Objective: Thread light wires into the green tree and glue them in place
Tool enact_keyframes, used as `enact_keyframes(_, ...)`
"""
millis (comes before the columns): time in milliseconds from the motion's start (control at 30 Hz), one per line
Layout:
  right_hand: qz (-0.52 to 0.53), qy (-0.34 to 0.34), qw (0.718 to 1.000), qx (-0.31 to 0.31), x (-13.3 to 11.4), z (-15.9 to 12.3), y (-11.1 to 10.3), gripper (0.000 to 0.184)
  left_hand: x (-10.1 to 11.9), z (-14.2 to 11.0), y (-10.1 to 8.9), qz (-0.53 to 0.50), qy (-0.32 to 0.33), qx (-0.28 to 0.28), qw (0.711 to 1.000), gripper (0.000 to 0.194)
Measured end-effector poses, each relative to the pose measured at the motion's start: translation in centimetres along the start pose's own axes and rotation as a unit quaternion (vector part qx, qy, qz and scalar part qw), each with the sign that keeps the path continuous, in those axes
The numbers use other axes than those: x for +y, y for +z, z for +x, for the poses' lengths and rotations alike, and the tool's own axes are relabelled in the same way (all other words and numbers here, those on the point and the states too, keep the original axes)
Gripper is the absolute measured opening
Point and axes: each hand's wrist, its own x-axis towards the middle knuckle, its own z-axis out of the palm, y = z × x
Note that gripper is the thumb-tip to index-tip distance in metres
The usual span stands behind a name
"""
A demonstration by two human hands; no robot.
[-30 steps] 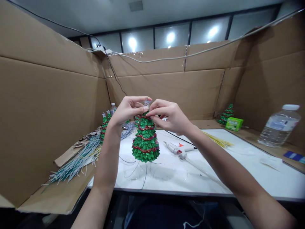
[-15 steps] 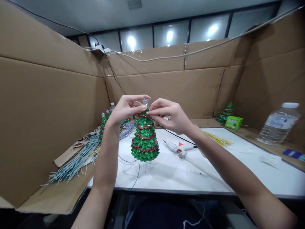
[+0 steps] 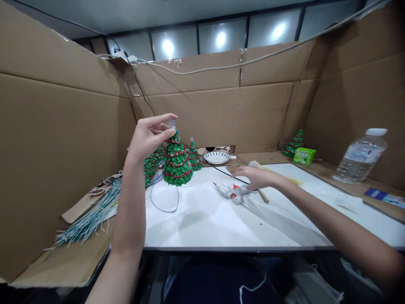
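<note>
Green tree point(image 3: 177, 164) pinched beneath left hand point(image 3: 151, 136), right hand point(image 3: 257, 177) apart (loosely open, seemingly empty)

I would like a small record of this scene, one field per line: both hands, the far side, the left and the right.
Left hand: holds a green tree near its star top
Right hand: at the glue gun; contact unclear
Far side: patterned dish
Left side: bundle of thin stems
Right side: bottle, green box
</note>
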Motion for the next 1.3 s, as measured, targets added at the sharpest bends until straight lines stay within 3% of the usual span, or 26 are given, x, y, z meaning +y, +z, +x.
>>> enact_keyframes(133, 0.005, 0.004, 0.999, -0.035, 0.8, 0.2, 2.9, 0.055, -1.4, -0.4, 1.6, 0.027, 0.024, -0.048, 0.998, 0.035)
enact_keyframes(233, 0.008, 0.019, 0.999, -0.036, 0.8, 0.6, 3.7, 0.054, -2.5, -1.2, 2.7, 0.047, 0.032, -0.106, 0.993, 0.03)
enact_keyframes(300, 0.008, 0.029, 0.999, -0.036, 0.8, 0.7, 3.9, 0.054, -3.3, -1.5, 2.9, 0.055, 0.039, -0.109, 0.992, 0.028)
enact_keyframes(433, 0.005, 0.033, 0.999, -0.034, 0.9, 0.7, 4.3, 0.054, -4.8, -1.1, 1.6, 0.024, 0.021, -0.009, 0.999, 0.035)
enact_keyframes(600, -0.009, 0.004, 1.0, -0.024, 0.9, 0.5, 4.6, 0.053, -5.6, 0.3, -0.3, -0.077, -0.099, 0.08, 0.989, 0.043)
enact_keyframes(700, -0.026, -0.007, 1.0, 0.004, 0.8, 0.5, 4.6, 0.044, -5.5, 0.8, -0.8, -0.107, -0.137, 0.109, 0.979, 0.039)
enact_keyframes(833, -0.046, 0.005, 0.996, 0.076, 0.5, 0.3, 4.0, 0.038, -4.6, 0.8, -0.5, -0.118, -0.133, 0.106, 0.978, 0.038)
enact_keyframes(967, -0.035, 0.044, 0.979, 0.194, -0.8, -0.3, 2.3, 0.03, -3.8, 0.1, 0.5, -0.117, -0.106, 0.066, 0.985, 0.04)
enact_keyframes(1133, 0.047, -0.034, 0.904, 0.423, -3.8, -1.0, 0.1, 0.026, -3.4, -0.2, 1.7, -0.127, -0.12, 0.008, 0.985, 0.039)
enact_keyframes(1300, -0.015, -0.123, 0.843, 0.523, -6.5, -0.6, -0.9, 0.023, -2.6, 0.0, 2.9, -0.14, -0.163, -0.015, 0.976, 0.04)
